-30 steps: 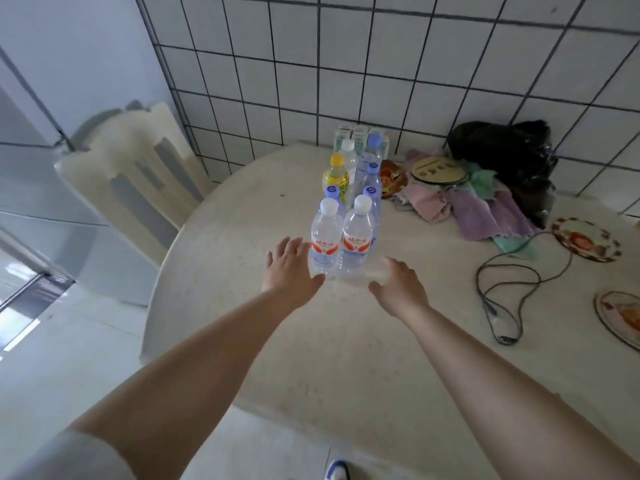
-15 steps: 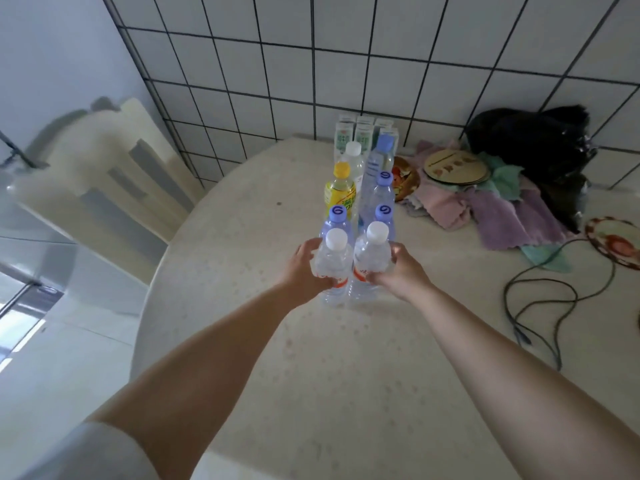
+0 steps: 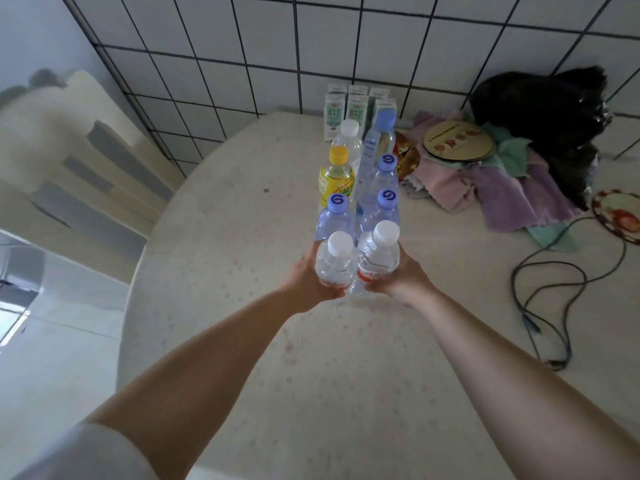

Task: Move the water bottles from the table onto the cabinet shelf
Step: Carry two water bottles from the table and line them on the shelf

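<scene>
1. Since half a second ago, both hands keep their hold on the two front bottles, and the right-hand bottle now tilts a little toward its neighbour; a second ago both hands were still open and short of the bottles.
2. The left hand (image 3: 308,277) wraps its fingers round the clear plastic water bottle with a white cap and red label (image 3: 336,263), at the front left of the row.
3. The right hand (image 3: 398,275) grips the second clear white-capped water bottle (image 3: 377,256), which touches the first. Whether either bottle is clear of the table top cannot be told.
4. Both bottles are over the round, speckled cream table (image 3: 346,375), at the near end of a double line of bottles.
5. Just behind them stand three clear bottles with blue caps (image 3: 387,197), a yellow-labelled bottle with an orange cap (image 3: 336,176), a further white-capped clear bottle (image 3: 349,140) and a tall bottle with a pale blue cap (image 3: 383,133).
6. Small green-and-white drink cartons (image 3: 356,112) stand at the white tiled wall (image 3: 346,46).
7. To the right lie pink, purple and green cloths (image 3: 485,185), a round woven disc (image 3: 458,142), a black bag (image 3: 540,102), a black cable (image 3: 554,289) and a patterned plate (image 3: 620,216).
8. A cream slatted chair (image 3: 76,161) stands to the left of the table.
</scene>
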